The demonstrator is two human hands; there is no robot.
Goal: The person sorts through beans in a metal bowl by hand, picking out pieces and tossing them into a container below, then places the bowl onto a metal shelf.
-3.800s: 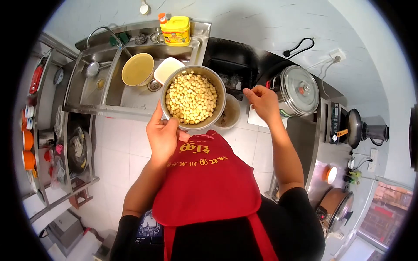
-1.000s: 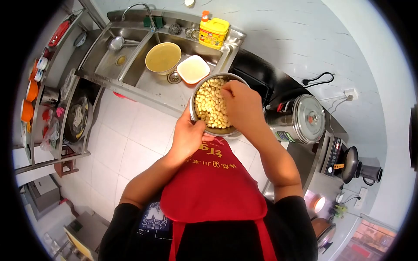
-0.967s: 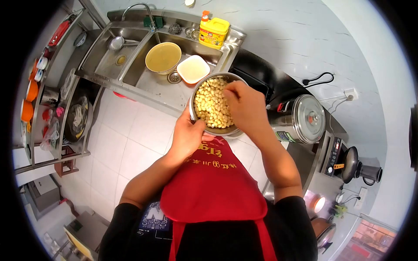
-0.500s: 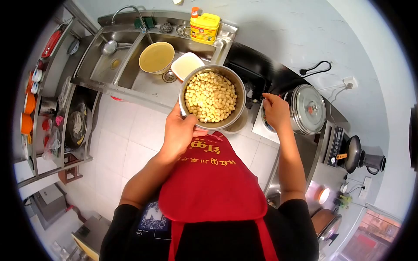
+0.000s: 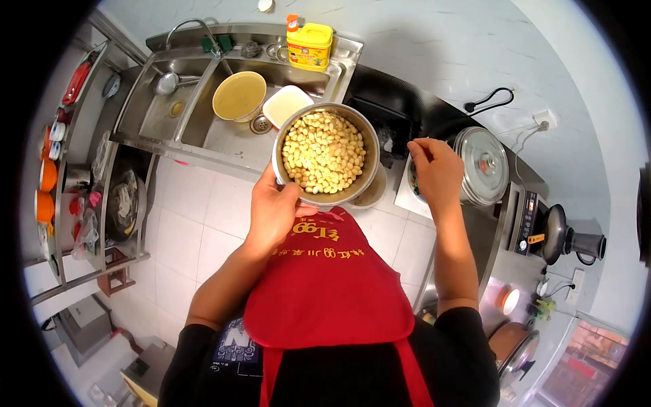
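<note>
A round metal pot (image 5: pixel 372 161) full of pale yellow kernels (image 5: pixel 324 152) is held in front of the red apron (image 5: pixel 329 292). My left hand (image 5: pixel 274 207) grips its lower left rim, thumb at the edge and fingers under the side. To the right of the pot, my right hand (image 5: pixel 434 166) is raised, its fingers curled and the thumb near the forefinger. Whatever may be between those fingertips is too small to make out. Partly hidden below the pot's right side is a round bucket (image 5: pixel 371 192).
The double sink (image 5: pixel 224 146) holds a yellow bowl (image 5: pixel 239 96), a white square container (image 5: pixel 287 106) and a strainer (image 5: pixel 167 84). A yellow detergent jug (image 5: pixel 309 49) stands behind. A lidded steel pot (image 5: pixel 483 166) is at right, shelves (image 5: pixel 102 261) at left.
My right hand has come out of the pot and moved right, its fingers curled. My left hand still holds the pot. The view has shifted slightly.
</note>
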